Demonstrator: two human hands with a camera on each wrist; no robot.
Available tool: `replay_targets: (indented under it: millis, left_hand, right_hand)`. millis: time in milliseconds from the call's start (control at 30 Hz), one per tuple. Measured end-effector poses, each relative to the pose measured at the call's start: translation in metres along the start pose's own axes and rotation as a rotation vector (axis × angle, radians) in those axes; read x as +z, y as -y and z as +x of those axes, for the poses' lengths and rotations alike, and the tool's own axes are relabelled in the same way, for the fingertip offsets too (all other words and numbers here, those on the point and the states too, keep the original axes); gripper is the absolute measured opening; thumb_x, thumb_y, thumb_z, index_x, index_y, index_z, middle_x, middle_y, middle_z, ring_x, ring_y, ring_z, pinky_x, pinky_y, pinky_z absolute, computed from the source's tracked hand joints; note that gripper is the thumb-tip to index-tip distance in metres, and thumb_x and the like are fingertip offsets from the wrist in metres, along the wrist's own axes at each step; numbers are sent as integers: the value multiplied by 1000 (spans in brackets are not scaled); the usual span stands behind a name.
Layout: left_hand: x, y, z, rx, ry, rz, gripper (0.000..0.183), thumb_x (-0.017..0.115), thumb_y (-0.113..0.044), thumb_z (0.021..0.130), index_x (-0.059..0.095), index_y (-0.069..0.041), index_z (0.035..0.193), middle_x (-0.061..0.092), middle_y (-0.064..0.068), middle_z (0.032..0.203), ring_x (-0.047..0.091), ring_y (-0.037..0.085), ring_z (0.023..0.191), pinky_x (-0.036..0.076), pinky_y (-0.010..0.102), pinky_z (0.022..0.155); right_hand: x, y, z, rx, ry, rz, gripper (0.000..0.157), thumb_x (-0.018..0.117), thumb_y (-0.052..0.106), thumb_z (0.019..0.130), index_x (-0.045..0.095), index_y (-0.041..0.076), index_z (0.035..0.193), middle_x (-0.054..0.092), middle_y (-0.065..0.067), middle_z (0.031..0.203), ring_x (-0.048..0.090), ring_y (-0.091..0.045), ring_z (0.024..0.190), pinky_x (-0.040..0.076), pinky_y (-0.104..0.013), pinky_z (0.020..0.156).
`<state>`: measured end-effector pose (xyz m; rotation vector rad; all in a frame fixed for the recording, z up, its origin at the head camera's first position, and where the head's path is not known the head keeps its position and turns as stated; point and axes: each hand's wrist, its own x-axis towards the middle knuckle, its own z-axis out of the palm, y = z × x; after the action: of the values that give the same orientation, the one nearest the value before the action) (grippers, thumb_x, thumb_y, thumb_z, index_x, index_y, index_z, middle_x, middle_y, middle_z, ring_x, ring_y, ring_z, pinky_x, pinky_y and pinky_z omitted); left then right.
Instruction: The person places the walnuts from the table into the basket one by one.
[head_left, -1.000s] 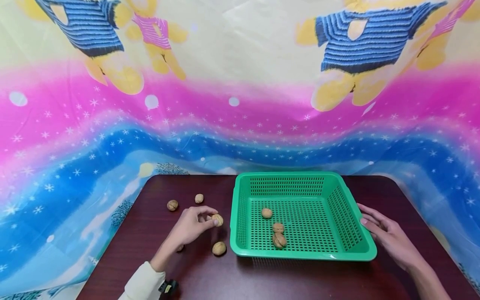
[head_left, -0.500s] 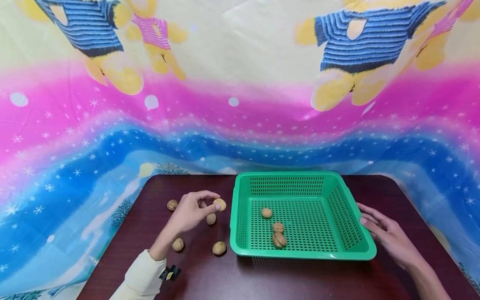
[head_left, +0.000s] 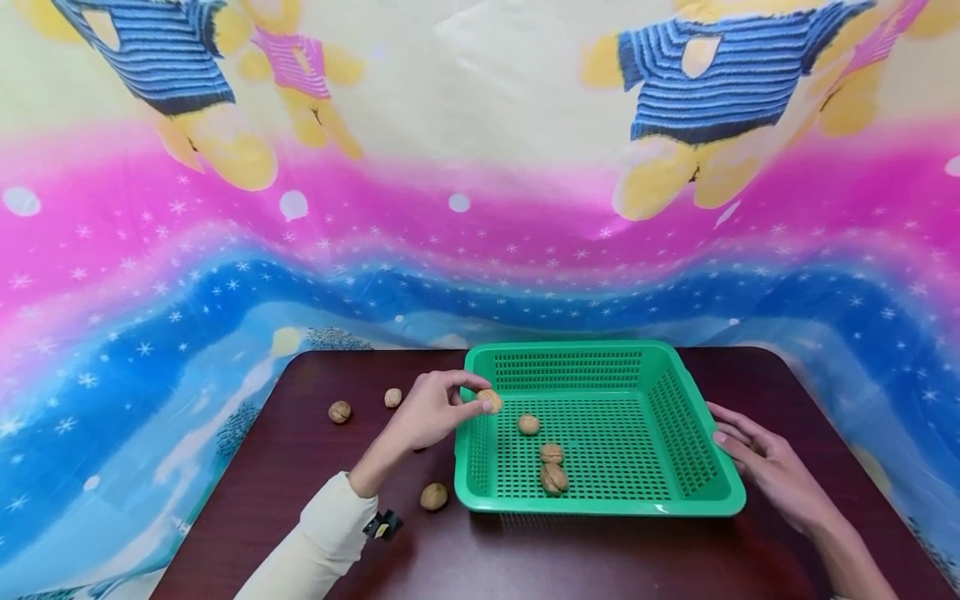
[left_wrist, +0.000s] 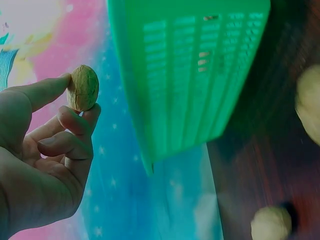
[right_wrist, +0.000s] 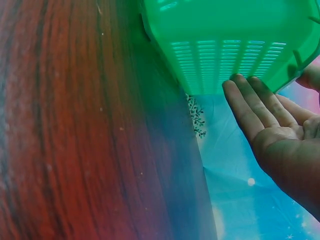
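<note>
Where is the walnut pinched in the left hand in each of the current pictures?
Head: the walnut is a little below the picture's middle, in the left hand, seen against the left side of the green basket.
Left wrist: the walnut is at upper left, with the basket to its right.
Right wrist: not in this picture.
Shared landmark: the green basket, visible in all three.

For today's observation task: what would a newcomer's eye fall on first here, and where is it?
Probably the bright green basket on the dark table, three walnuts inside. Next, the colourful cloth behind it, printed with figures in striped tops. Then, in the head view, the left hand pinching a walnut over the basket's left rim; the right hand touches its right rim.
</note>
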<state>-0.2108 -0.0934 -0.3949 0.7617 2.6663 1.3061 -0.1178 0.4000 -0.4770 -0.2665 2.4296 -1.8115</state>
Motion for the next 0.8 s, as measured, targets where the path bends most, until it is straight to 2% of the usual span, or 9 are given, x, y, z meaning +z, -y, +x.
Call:
replay_targets:
  millis: [100, 133, 267, 333, 400, 600, 800]
  left_hand:
    - [8, -5, 7, 21, 36, 8, 27, 80, -30, 99, 80, -19, 124, 76, -1, 92, 44, 7, 50, 36, 25, 52]
    - [11, -6, 10, 28, 51, 12, 28, 80, -31, 100, 80, -18, 125, 75, 2, 88, 43, 7, 49, 35, 24, 51]
    - [22, -8, 17, 46, 102, 30, 28, 78, -32, 101, 80, -17, 125, 77, 3, 93, 42, 6, 49, 35, 24, 51]
    - [28, -8, 19, 48, 125, 39, 28, 78, -30, 101, 80, -17, 126, 78, 1, 101, 42, 6, 50, 36, 24, 51]
    - [33, -7, 21, 46, 147, 45, 28, 78, -29, 102, 79, -17, 126, 78, -3, 115, 40, 6, 49, 35, 24, 51]
    - [48, -3, 24, 53, 210, 59, 27, 78, -30, 101, 80, -16, 124, 80, -4, 112, 37, 6, 47, 32, 23, 49]
    - [57, -2, 24, 98, 231, 137, 21, 80, -28, 100, 82, -19, 119, 80, -6, 111, 39, 3, 47, 35, 21, 52]
  right_hand:
    - [1, 1, 2, -6, -1, -1, 59, 43, 15, 118, 22, 2, 171, 66, 28, 136, 73, 0, 116, 64, -29, 85]
    - [1, 2, 3, -9, -1, -4, 59, 43, 15, 118, 22, 2, 171, 66, 28, 136, 73, -1, 116, 64, -29, 85]
    - [2, 2, 4, -13, -6, -6, 59, 44, 15, 117, 23, 2, 170, 67, 27, 136, 73, -1, 116, 64, -29, 85]
    - [2, 2, 4, -12, -6, -6, 59, 44, 15, 117, 23, 2, 170, 67, 27, 136, 73, -1, 116, 64, -29, 85]
    - [1, 2, 4, -9, -8, -3, 59, 45, 15, 117, 23, 3, 170, 67, 27, 136, 74, -1, 115, 64, -28, 85]
    - [0, 1, 3, -6, -13, 11, 59, 45, 14, 117, 24, 2, 170, 68, 26, 136, 73, -1, 115, 64, -27, 85]
    - [1, 0, 1, 4, -13, 2, 59, 45, 15, 117, 23, 2, 171, 67, 29, 135, 72, 2, 115, 63, -26, 86]
